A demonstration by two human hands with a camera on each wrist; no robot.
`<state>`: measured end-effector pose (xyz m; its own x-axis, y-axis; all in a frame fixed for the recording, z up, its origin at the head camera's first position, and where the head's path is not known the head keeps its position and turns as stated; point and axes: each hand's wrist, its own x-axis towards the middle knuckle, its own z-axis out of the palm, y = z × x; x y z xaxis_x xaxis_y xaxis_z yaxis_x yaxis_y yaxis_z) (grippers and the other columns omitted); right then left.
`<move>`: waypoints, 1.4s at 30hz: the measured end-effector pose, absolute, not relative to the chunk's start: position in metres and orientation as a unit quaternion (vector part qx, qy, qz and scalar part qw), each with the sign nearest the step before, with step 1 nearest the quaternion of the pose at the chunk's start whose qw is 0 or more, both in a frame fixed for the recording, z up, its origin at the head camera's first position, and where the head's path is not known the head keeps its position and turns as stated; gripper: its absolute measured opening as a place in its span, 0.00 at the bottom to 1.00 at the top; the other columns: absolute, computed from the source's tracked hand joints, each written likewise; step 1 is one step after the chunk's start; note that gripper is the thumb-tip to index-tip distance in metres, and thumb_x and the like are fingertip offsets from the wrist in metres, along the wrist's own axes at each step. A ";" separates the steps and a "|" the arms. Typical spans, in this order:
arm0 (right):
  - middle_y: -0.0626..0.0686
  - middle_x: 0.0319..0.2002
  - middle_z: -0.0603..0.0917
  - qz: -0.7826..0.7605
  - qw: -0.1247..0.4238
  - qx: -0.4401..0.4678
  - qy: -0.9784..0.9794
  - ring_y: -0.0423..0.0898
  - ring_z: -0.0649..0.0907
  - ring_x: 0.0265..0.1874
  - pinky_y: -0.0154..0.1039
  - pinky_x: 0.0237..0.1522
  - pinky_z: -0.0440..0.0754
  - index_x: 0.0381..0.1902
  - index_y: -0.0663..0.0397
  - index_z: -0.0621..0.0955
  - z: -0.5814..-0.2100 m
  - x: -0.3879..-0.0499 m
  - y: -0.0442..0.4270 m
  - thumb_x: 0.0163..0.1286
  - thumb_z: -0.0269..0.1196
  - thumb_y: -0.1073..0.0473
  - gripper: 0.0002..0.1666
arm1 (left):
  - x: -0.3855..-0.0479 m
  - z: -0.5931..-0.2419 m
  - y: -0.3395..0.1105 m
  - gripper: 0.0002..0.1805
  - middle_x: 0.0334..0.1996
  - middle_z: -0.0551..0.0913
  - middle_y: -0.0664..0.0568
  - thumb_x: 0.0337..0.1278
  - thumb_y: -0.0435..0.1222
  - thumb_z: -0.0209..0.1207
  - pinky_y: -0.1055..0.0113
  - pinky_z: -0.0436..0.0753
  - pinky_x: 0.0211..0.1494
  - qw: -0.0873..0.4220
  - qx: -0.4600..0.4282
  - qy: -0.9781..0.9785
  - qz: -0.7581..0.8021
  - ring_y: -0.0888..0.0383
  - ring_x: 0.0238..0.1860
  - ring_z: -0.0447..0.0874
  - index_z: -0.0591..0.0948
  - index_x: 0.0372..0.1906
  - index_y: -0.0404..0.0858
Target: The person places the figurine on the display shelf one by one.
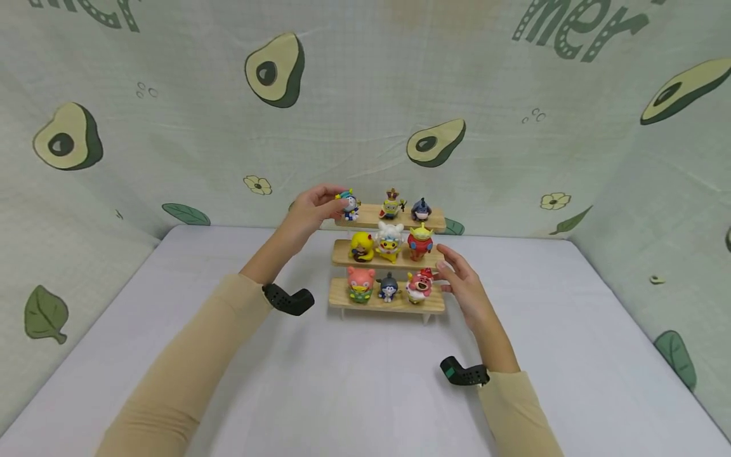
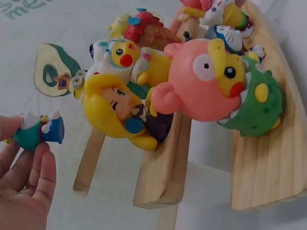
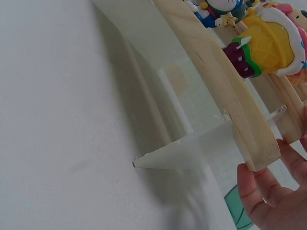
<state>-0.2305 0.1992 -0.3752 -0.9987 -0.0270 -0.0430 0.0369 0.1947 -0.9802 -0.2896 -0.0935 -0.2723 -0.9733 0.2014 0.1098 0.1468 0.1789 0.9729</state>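
Note:
A small figurine with a teal body and blue base [image 2: 36, 132] is pinched between thumb and fingers of my left hand [image 1: 314, 212], at the left end of the top tier. It is tilted sideways in the left wrist view. My right hand [image 1: 464, 285] touches the right end of the three-tier wooden display stand [image 1: 342, 301]; its fingertips [image 3: 247, 179] rest against the plank ends. Nearest that hand is a pink-faced figurine with a red top [image 1: 419, 287]. A yellow-haired figurine [image 2: 115, 112] and a pink-headed figurine in green [image 2: 206, 86] stand at the left ends of the lower tiers.
On the top tier stand a crowned yellow figurine [image 1: 391, 206] and a blue-grey donkey figurine [image 1: 421, 209]. A white-hooded figurine [image 1: 390, 241] and a green alien figurine in red [image 1: 421, 242] share the middle tier. Behind the white table [image 1: 365, 387] hangs an avocado-print cloth [image 1: 354, 82].

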 end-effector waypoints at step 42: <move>0.47 0.72 0.56 -0.636 0.028 0.003 0.771 0.40 0.75 0.45 0.31 0.42 0.74 0.71 0.41 0.59 -0.374 -0.230 0.198 0.71 0.51 0.44 0.33 | -0.318 -0.281 -0.080 0.15 0.47 0.75 0.45 0.67 0.38 0.50 0.62 0.75 0.48 0.066 0.218 0.799 0.556 0.53 0.45 0.73 0.71 0.57 0.45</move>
